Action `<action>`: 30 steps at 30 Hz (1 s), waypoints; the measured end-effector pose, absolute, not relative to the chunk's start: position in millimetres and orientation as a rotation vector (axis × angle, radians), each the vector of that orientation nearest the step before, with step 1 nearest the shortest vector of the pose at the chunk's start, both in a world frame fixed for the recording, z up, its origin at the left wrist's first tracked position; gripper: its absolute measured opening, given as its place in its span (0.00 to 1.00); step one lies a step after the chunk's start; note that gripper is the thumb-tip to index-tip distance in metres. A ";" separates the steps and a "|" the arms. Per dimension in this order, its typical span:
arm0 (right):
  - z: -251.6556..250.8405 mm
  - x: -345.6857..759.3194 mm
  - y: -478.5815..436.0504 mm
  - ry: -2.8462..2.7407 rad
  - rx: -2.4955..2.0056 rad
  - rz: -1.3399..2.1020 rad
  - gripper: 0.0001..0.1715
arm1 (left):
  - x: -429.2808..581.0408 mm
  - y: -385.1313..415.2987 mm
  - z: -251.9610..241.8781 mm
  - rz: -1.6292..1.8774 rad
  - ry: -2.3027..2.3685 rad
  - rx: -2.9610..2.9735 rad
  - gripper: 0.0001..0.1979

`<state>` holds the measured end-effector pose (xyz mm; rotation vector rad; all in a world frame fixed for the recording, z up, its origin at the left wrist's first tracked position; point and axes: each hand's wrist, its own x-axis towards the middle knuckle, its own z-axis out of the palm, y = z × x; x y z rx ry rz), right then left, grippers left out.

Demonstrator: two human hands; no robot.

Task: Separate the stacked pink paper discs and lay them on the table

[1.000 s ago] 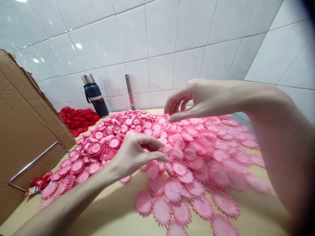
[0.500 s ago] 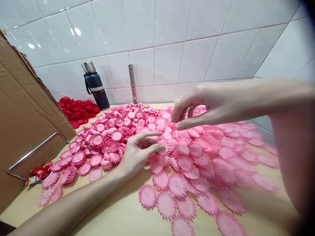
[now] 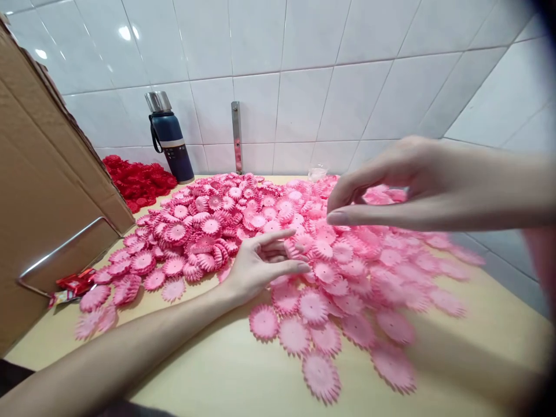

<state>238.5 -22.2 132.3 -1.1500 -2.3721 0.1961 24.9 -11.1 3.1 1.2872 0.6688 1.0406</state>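
My left hand (image 3: 256, 265) rests low at the near edge of a pile of pink, scalloped flower-shaped discs (image 3: 212, 226). Its fingers are stretched forward, with the thumb apart from them. A pink disc (image 3: 293, 250) shows in the gap between thumb and fingers; whether the hand touches it I cannot tell. Above the right part of the pile, my right hand (image 3: 386, 188) hangs with the thumb tip against the bent index finger. Anything in that pinch is too small or hidden to make out. Several paler discs (image 3: 321, 376) lie loose on the table in front.
A navy flask (image 3: 172, 142) stands against the tiled wall (image 3: 304, 46), beside a heap of red pieces (image 3: 139, 182). At left is a cardboard box (image 3: 47, 191) with a bent metal rod (image 3: 65, 246). Red packets (image 3: 75, 282) lie near it. A clear cup (image 3: 318, 172) sits behind the pile.
My right hand has moved right in the view, and its thumb and index finger have come together. The left hand has shifted slightly right, its thumb straighter. The view itself has shifted a little.
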 end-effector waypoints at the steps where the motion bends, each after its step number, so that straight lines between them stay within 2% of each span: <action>1: 124.5 233.3 -23.5 -2.423 -1.095 0.302 0.15 | 24.5 -10.7 2.7 1.027 0.665 1.316 0.25; 5: 74.3 220.7 -30.9 -2.073 -1.113 0.543 0.18 | 24.0 -7.8 0.0 1.023 0.719 1.468 0.13; 7: 47.4 220.4 -35.4 -1.944 -1.143 0.540 0.20 | 24.6 -7.3 -0.9 1.009 0.740 1.501 0.12; 11: 14.5 224.4 -40.3 -1.886 -1.110 0.330 0.16 | 26.5 -9.9 -0.9 1.001 0.737 1.534 0.13; 17: 7.9 226.0 -40.0 -2.009 -0.938 -0.071 0.13 | 23.1 -12.7 -3.0 1.029 0.695 1.792 0.13; 22: 5.0 226.4 -39.6 -1.950 -0.697 -0.236 0.14 | 17.3 -10.3 -7.1 1.158 0.562 2.174 0.18; 26: 4.2 222.2 -45.3 -2.036 -0.628 -0.212 0.12 | 16.4 -11.1 -9.1 1.198 0.481 2.234 0.23; 30: 3.9 215.1 -53.8 -1.961 -0.725 0.071 0.08 | 16.9 -13.1 -9.9 1.190 0.456 2.159 0.21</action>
